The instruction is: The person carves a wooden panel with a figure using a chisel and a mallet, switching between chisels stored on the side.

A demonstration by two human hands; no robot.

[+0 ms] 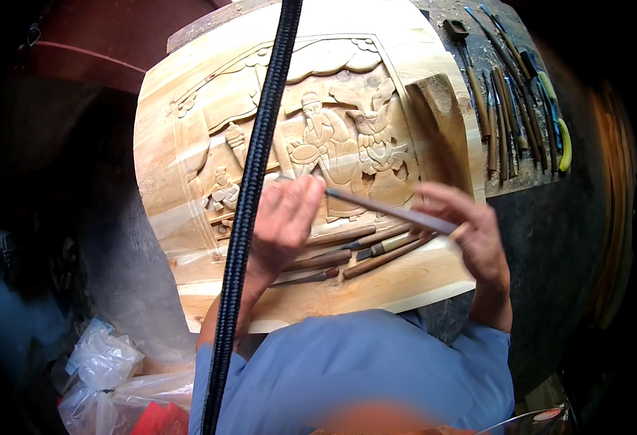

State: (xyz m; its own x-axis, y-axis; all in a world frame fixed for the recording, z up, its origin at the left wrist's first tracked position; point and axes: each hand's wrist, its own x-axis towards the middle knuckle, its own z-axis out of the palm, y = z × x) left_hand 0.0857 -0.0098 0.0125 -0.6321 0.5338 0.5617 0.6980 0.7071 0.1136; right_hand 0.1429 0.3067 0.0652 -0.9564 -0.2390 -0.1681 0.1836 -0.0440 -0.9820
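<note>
A pale carved wooden panel point(166, 167) lies in front of me, with robed figures and a draped canopy in relief. My left hand point(286, 217) is closed around the front of a long-handled carving chisel point(391, 209), low over the carved figures; its cutting tip is mostly hidden. At the handle's far end, my right hand point(478, 235) is curled round the butt, its fingers slightly blurred. Several more chisels point(384, 262) with wooden handles lie on the panel's near part, below both hands.
A dark brown wooden block point(438, 123) rests on the panel's right side. Several carving tools point(503, 116) and a yellow-handled brush point(565, 145) lie on the bench at the right. A black braided cord point(249, 196) crosses the view. Clear plastic bags point(108, 362) sit at lower left.
</note>
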